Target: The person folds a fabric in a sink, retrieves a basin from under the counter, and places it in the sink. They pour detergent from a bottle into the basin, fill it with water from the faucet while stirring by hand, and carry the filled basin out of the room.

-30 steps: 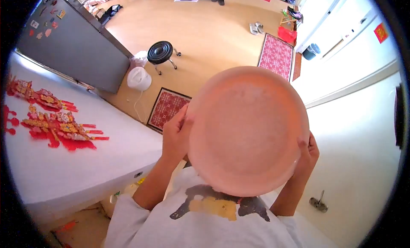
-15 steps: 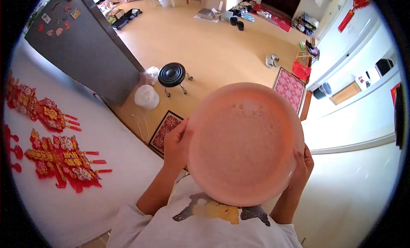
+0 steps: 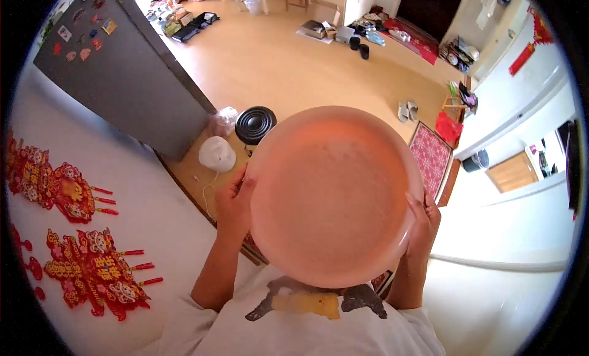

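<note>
A round pink plastic basin (image 3: 334,275) is held level in front of my chest, over my white shirt (image 3: 282,337). Cloudy liquid appears to fill its bottom. My left hand (image 3: 235,199) grips the left rim, thumb at the edge and the other fingers partly hidden. On the opposite side, my right hand (image 3: 423,224) clasps the right rim, with its fingers wrapped at the outside. The basin hides the floor directly behind it.
A black round stool (image 3: 256,124) and a white round object (image 3: 217,154) with a cord stand ahead-left, near the grey refrigerator (image 3: 116,73). A red patterned mat (image 3: 431,159) lies ahead-right. Grey slippers (image 3: 407,111) rest beyond it. White doors and walls flank the right.
The room has shifted down and slightly right in view, while the basin and both hands sit a little further left. Bubbles seen earlier on the liquid now look smeared. Both hands keep their hold.
</note>
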Available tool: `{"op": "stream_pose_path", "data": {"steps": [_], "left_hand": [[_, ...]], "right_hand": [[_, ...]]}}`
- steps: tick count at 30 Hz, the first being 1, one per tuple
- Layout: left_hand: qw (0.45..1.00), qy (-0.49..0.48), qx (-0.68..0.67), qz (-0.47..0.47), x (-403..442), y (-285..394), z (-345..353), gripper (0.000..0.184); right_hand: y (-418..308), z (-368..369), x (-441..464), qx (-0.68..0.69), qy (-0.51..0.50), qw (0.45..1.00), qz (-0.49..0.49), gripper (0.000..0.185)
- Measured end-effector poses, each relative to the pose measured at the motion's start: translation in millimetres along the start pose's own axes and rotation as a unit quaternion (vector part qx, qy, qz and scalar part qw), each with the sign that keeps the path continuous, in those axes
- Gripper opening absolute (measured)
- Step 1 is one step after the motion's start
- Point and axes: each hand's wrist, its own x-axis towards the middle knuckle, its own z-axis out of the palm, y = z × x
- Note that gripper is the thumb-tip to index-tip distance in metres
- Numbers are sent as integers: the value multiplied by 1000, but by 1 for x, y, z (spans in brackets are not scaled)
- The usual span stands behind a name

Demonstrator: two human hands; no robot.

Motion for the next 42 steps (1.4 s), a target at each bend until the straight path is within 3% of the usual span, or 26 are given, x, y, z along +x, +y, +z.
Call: {"op": "stream_pose_path", "data": {"steps": [3,9,18,21,27,34,42], "left_hand": [[999,3,4,43,37,-5,11,39],[997,70,-37,13,97,21,55,40],[995,80,-52,18,221,23,99,39],[997,42,-51,34,267,29,108,38],[992,39,-119,21,382,34,111,36],[999,12,-41,19,518,48,103,33],[995,68,-69,-1,653,64,93,33]], "right_hand": [[2,19,51,-5,-26,1000,-12,32],[-11,59,147,-9,-85,996,-20,32],[0,135,283,-44,-122,991,-10,32],[8,167,324,-84,-112,990,-16,31],[24,249,407,-82,-110,991,-1,31],[30,348,499,-66,-153,986,-11,32],[52,477,606,-83,-193,978,-17,30]]}}
